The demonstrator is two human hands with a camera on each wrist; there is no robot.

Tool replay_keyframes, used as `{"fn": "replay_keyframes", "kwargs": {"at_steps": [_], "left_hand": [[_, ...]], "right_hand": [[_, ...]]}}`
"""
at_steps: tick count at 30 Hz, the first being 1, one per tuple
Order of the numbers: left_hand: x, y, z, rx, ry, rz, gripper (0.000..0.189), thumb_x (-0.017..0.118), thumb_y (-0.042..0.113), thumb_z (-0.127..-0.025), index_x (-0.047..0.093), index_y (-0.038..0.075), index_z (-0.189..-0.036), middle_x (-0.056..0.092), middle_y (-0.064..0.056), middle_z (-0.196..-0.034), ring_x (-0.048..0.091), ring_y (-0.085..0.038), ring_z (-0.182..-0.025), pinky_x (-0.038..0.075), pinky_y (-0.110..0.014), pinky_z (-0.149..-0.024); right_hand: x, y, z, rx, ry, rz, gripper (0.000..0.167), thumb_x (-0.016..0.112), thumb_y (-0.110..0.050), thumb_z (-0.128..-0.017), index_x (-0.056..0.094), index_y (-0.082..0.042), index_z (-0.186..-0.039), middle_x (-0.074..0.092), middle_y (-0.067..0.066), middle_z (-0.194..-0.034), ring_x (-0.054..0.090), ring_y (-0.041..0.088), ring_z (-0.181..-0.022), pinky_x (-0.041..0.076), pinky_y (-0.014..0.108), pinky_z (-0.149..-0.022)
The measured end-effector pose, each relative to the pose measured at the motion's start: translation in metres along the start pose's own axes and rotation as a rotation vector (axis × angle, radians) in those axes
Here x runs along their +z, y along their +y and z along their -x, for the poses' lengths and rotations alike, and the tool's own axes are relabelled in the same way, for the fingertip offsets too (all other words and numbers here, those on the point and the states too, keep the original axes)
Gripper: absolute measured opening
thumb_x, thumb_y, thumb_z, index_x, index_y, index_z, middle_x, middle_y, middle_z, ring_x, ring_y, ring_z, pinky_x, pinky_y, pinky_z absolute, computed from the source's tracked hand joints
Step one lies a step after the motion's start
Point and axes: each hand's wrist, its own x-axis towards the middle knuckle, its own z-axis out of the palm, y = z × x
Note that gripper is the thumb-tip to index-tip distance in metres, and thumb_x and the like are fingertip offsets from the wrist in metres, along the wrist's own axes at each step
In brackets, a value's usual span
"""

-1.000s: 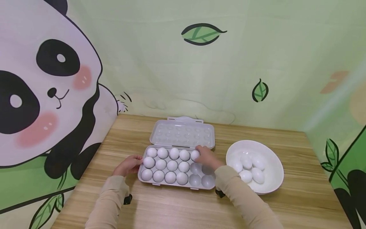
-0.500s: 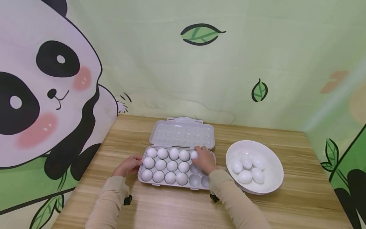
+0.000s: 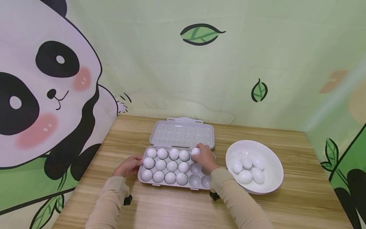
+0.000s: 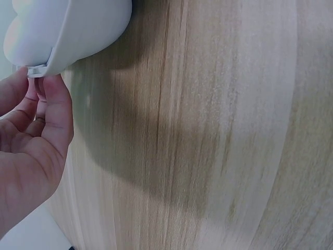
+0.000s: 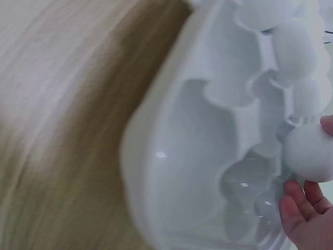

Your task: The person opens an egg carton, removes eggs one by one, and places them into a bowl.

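Observation:
A light grey plastic egg box (image 3: 164, 183) lies on the table with white eggs (image 3: 172, 165) in its left and middle cups. Its lid (image 3: 183, 133) lies folded back behind it. My left hand (image 3: 129, 166) pinches the box's left rim between thumb and fingers, also plain in the left wrist view. With my right hand (image 3: 205, 158) I grip one white egg (image 5: 310, 152) at the back row, just right of the eggs there. The back right cups are partly hidden by this hand. Bare cups (image 3: 195, 181) show at the front right.
A white bowl (image 3: 275, 171) with several white eggs (image 3: 258, 175) stands right of the box, close to my right forearm. Behind the wooden table (image 3: 160, 210) hangs a green printed cloth (image 3: 160, 63) with a panda and leaves.
My right hand first shifts left over the back row, then slightly up with the egg, which shows more fully now. The left hand stays at the box's left rim.

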Motion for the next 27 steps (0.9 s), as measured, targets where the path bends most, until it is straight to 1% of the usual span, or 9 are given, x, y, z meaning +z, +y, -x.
{"fn": "replay_keyframes", "kwargs": {"at_steps": [5, 9, 12, 15, 17, 20, 23, 25, 27], "left_hand": [[0.032, 0.039, 0.047, 0.022, -0.029, -0.030, 0.040, 0.068, 0.030, -0.074, 0.052, 0.007, -0.103, 0.059, -0.007, -0.092, 0.061, -0.021, -0.082, 0.051, -0.039, -0.071], [0.057, 0.070, 0.085, 0.061, -0.055, -0.051, 0.024, 0.059, 0.023, -0.084, 0.053, 0.007, -0.101, 0.059, -0.006, -0.090, 0.060, -0.018, -0.080, 0.051, -0.037, -0.071], [0.063, 0.079, 0.095, 0.075, -0.072, -0.059, 0.020, 0.053, 0.020, -0.088, 0.052, 0.005, -0.102, 0.060, -0.007, -0.091, 0.060, -0.019, -0.082, 0.050, -0.037, -0.071], [0.057, 0.070, 0.084, 0.062, -0.051, -0.050, 0.025, 0.060, 0.023, -0.083, 0.052, 0.006, -0.100, 0.059, -0.007, -0.089, 0.060, -0.019, -0.080, 0.051, -0.037, -0.070], [0.046, 0.057, 0.067, 0.037, -0.031, -0.046, 0.033, 0.065, 0.027, -0.078, 0.052, 0.006, -0.100, 0.059, -0.006, -0.089, 0.060, -0.019, -0.079, 0.051, -0.037, -0.069], [0.028, 0.034, 0.039, 0.007, 0.006, -0.047, 0.043, 0.068, 0.030, -0.074, 0.050, 0.004, -0.104, 0.058, -0.009, -0.092, 0.060, -0.022, -0.081, 0.051, -0.041, -0.071], [0.014, 0.020, 0.020, -0.003, 0.023, -0.057, 0.048, 0.068, 0.030, -0.074, 0.049, 0.003, -0.108, 0.058, -0.012, -0.097, 0.060, -0.025, -0.084, 0.050, -0.044, -0.072], [0.009, 0.014, 0.013, -0.008, 0.024, -0.049, 0.049, 0.070, 0.031, -0.073, 0.049, 0.005, -0.108, 0.058, -0.012, -0.097, 0.060, -0.025, -0.084, 0.050, -0.044, -0.072], [0.009, 0.014, 0.012, -0.014, 0.033, -0.045, 0.050, 0.070, 0.031, -0.071, 0.049, 0.005, -0.108, 0.058, -0.012, -0.098, 0.060, -0.025, -0.084, 0.050, -0.044, -0.072]], "right_hand": [[-0.009, -0.009, -0.003, 0.024, 0.026, -0.250, 0.035, 0.066, -0.010, -0.065, 0.055, -0.005, -0.098, 0.056, 0.012, -0.081, 0.051, 0.020, -0.070, 0.041, 0.027, -0.060], [-0.016, -0.015, -0.009, 0.101, -0.005, -0.421, 0.035, 0.066, -0.006, -0.067, 0.055, -0.004, -0.099, 0.055, 0.012, -0.079, 0.051, 0.020, -0.070, 0.044, 0.029, -0.064], [-0.007, 0.001, -0.026, 0.088, -0.031, -0.529, 0.037, 0.070, -0.013, -0.068, 0.055, -0.009, -0.101, 0.055, 0.010, -0.080, 0.053, 0.020, -0.070, 0.047, 0.032, -0.061], [0.013, 0.030, -0.054, 0.046, -0.045, -0.636, 0.040, 0.072, -0.018, -0.068, 0.054, -0.013, -0.103, 0.055, 0.007, -0.082, 0.054, 0.017, -0.067, 0.048, 0.030, -0.053], [0.020, 0.042, -0.068, 0.098, -0.073, -0.672, 0.042, 0.073, -0.019, -0.069, 0.054, -0.014, -0.106, 0.055, 0.008, -0.087, 0.055, 0.019, -0.068, 0.049, 0.032, -0.055], [0.024, 0.058, -0.084, 0.102, -0.090, -0.755, 0.041, 0.071, -0.019, -0.070, 0.053, -0.016, -0.107, 0.054, 0.006, -0.087, 0.057, 0.018, -0.063, 0.049, 0.031, -0.052], [0.003, 0.051, -0.081, 0.129, -0.135, -0.765, 0.043, 0.068, -0.019, -0.074, 0.051, -0.014, -0.112, 0.054, 0.007, -0.092, 0.056, 0.020, -0.064, 0.049, 0.033, -0.055], [-0.011, 0.049, -0.078, 0.083, -0.179, -0.810, 0.043, 0.067, -0.020, -0.076, 0.049, -0.014, -0.114, 0.052, 0.007, -0.093, 0.054, 0.020, -0.064, 0.047, 0.032, -0.054], [-0.038, 0.029, -0.064, 0.127, -0.212, -0.801, 0.047, 0.066, -0.019, -0.077, 0.046, -0.012, -0.119, 0.050, 0.009, -0.100, 0.053, 0.020, -0.069, 0.047, 0.031, -0.058]]}}
